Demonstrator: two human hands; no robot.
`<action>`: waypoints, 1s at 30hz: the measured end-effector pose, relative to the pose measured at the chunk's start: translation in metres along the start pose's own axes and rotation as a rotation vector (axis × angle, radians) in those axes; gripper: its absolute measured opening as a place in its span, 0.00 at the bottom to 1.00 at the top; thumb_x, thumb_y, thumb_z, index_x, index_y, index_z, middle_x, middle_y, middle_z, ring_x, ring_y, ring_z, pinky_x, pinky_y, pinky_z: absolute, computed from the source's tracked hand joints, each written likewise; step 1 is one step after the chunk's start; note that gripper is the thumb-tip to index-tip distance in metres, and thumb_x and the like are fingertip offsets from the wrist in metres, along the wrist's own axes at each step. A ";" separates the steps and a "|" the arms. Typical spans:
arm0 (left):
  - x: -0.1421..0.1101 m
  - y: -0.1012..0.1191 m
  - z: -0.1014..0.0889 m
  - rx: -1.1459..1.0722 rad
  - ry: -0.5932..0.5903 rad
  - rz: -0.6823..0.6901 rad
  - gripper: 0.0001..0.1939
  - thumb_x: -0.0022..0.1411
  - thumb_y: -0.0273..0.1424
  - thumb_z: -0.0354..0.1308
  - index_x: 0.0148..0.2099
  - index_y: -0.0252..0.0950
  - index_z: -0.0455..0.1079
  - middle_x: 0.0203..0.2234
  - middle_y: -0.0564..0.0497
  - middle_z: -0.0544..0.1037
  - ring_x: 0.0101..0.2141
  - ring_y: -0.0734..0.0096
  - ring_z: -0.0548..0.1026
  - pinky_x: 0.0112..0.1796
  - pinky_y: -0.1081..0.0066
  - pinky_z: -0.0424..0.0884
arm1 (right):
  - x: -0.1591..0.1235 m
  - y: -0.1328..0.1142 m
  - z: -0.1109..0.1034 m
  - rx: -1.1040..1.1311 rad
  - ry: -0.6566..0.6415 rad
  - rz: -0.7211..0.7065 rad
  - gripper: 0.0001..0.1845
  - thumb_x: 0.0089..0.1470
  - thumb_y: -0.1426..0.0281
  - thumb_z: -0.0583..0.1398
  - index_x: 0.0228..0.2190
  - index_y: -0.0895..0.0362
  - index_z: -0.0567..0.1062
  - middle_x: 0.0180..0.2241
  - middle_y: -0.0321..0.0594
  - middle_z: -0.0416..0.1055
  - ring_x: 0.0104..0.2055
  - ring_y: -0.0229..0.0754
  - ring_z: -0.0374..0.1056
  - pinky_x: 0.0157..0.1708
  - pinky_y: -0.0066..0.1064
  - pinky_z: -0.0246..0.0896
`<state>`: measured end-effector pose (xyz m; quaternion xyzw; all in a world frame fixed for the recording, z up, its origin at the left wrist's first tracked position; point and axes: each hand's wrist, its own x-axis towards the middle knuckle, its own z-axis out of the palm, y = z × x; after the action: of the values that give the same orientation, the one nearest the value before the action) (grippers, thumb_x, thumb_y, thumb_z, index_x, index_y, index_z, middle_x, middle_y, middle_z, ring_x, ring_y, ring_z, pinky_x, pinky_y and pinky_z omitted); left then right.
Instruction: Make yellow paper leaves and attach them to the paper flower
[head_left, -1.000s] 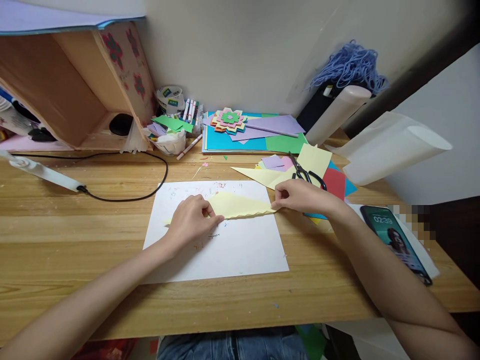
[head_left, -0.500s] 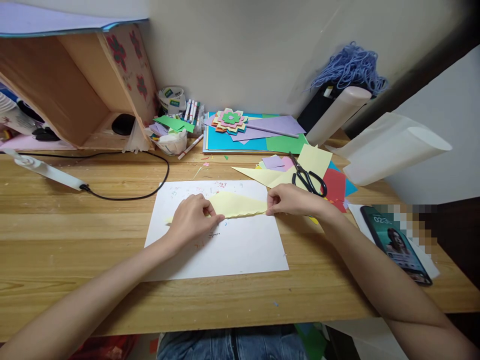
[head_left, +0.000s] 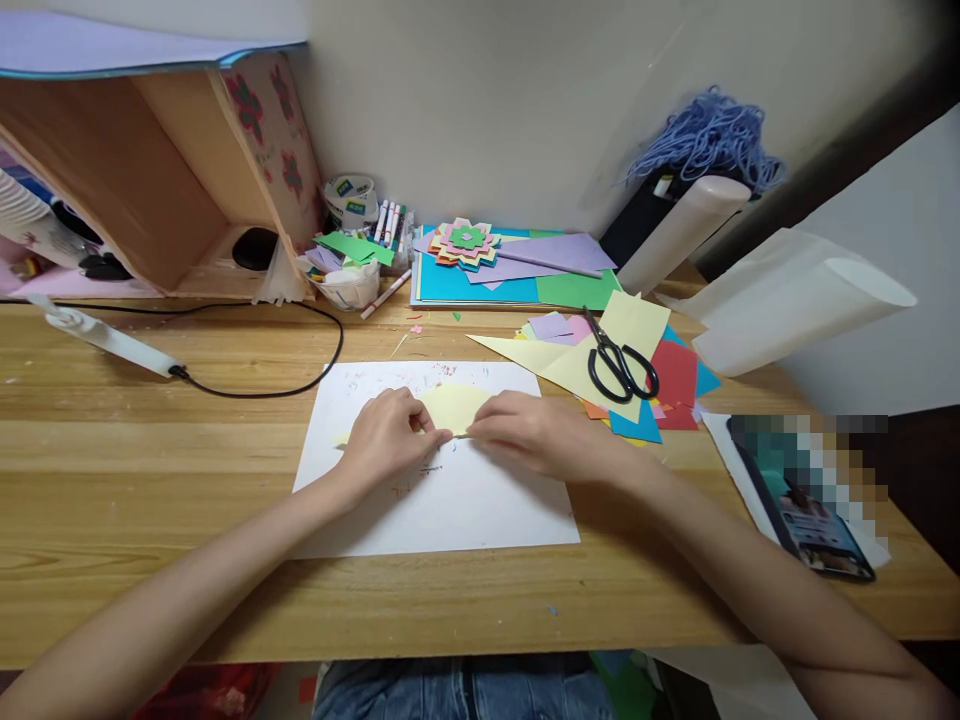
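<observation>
A folded pale yellow paper piece (head_left: 454,405) lies on a white sheet (head_left: 465,495) in the middle of the wooden desk (head_left: 150,470). My left hand (head_left: 386,440) pinches its left part with curled fingers. My right hand (head_left: 529,435) rests close beside the left, fingers pressed down on the paper's right part and covering most of it. Only the middle of the yellow piece shows between the two hands.
Black scissors (head_left: 621,365) lie on loose coloured paper scraps (head_left: 660,375) to the right. A phone (head_left: 817,520) sits at the right edge. At the back are stacked coloured sheets (head_left: 510,280), a layered paper flower (head_left: 466,242), markers, tape, a bowl of scraps, a cardboard box (head_left: 150,190) and a black cable (head_left: 300,385).
My right hand slid left along the yellow paper, from its right tip to right beside my left hand. My left hand stayed in place.
</observation>
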<state>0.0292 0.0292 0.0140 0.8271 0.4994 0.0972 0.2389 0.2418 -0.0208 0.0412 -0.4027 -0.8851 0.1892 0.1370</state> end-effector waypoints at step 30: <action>0.007 -0.017 -0.055 0.263 -0.445 0.310 0.09 0.54 0.29 0.51 0.31 0.35 0.72 0.31 0.48 0.74 0.30 0.70 0.70 0.31 0.73 0.62 | 0.002 0.010 0.057 -0.089 0.291 -0.143 0.08 0.57 0.75 0.53 0.36 0.59 0.73 0.32 0.43 0.71 0.35 0.40 0.64 0.31 0.32 0.62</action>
<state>-0.0029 0.0584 0.0529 0.9183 0.3108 -0.1167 0.2155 0.2247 -0.0261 -0.0138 -0.3676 -0.8897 0.0793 0.2589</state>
